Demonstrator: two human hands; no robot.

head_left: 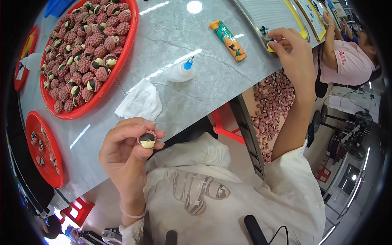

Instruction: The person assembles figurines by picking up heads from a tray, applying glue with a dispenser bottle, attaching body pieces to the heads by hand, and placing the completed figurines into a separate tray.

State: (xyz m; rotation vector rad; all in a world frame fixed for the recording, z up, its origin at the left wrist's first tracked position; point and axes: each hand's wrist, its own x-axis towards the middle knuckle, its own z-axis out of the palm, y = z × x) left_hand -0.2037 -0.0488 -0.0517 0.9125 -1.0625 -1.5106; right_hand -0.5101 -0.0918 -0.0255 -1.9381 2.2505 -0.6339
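My left hand (pixel 126 153) pinches a small pink, knobbly figurine (pixel 147 140) between thumb and fingers. Its dark and cream front faces up, above the table's near edge. At the upper right, my right hand (pixel 290 51) reaches to the near corner of a metal-rimmed tray with a white ribbed sheet (pixel 272 16). The fingers of that hand are drawn together; whatever lies between them is hidden. Tiny dark pieces (pixel 264 30) sit beside its fingertips. A big red round tray (pixel 133 26) on the left is heaped with similar pink figurines (pixel 83 53).
A white squeeze bottle with a blue tip (pixel 179 73), a folded white cloth (pixel 141 103) and an orange-green packet (pixel 228 41) lie on the grey table. A smaller red tray (pixel 57 165) holds several pieces. Below the table edge is a container of pink pieces (pixel 271 110). Another person (pixel 347 61) works at right.
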